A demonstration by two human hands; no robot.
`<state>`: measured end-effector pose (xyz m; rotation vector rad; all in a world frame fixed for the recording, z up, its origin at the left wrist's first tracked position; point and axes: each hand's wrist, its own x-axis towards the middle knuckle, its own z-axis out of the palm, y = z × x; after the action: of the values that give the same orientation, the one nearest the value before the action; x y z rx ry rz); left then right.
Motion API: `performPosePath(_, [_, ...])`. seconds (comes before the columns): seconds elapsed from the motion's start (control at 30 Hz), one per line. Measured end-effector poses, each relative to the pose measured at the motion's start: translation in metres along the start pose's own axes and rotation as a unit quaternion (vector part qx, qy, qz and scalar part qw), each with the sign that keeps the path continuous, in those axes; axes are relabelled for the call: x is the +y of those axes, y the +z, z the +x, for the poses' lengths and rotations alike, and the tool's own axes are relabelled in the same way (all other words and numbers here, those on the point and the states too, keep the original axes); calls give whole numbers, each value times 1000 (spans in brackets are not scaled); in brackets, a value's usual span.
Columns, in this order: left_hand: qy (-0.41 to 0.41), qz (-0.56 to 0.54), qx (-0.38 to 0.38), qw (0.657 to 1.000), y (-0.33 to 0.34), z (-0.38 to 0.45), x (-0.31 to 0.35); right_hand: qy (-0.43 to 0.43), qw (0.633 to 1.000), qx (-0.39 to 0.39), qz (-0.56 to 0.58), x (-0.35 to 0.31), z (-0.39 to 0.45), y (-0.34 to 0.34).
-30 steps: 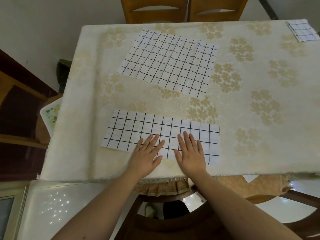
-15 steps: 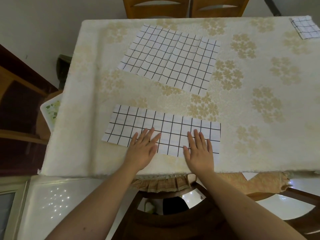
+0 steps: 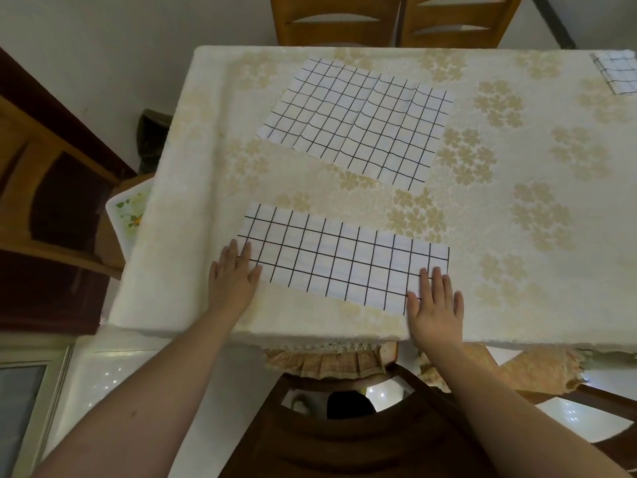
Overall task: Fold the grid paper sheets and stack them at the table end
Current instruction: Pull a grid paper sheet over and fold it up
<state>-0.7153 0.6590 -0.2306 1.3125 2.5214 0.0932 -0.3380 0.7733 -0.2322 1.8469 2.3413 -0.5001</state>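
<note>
A grid paper sheet folded into a long strip [image 3: 341,258] lies near the front edge of the table [image 3: 517,305]. My left hand [image 3: 232,277] presses flat on its lower left corner. On the lower right corner rests my right hand [image 3: 435,307], fingers straight. An unfolded grid sheet [image 3: 356,119] lies flat further back, slightly creased. A small folded grid paper [image 3: 618,71] sits at the far right end of the table, cut off by the frame.
The table wears a cream cloth with a pale flower print. Two wooden chairs [image 3: 389,19] stand behind it. A dark chair back [image 3: 344,429] is right below me. A wooden cabinet [image 3: 44,201] and a white tray [image 3: 129,212] stand at the left.
Both hands have slid apart along the strip's front edge, from its middle out to its two ends, staying flat on the paper.
</note>
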Motion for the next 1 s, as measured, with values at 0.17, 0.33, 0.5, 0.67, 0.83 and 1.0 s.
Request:
performPosePath(0.17, [-220, -102, 111, 964, -13, -10, 3, -14, 999, 32, 7, -22, -13, -5])
performPosePath(0.33, [-350, -173, 31, 920, -27, 3, 6, -170, 985, 25, 5, -72, -35, -1])
performPosePath(0.5, [-353, -211, 3, 912, -29, 8, -2, -223, 974, -21, -6, -112, -40, 11])
performPosePath(0.67, [-243, -350, 51, 903, -29, -5, -8, -241, 970, -24, -17, -124, -41, 14])
performPosePath(0.83, [-243, -468, 45, 849, -31, -14, -12, -238, 971, -27, -23, -124, -44, 15])
performPosePath(1.0, [-278, -470, -10, 837, -30, -21, -17, -207, 978, 7, -22, -134, -51, 14])
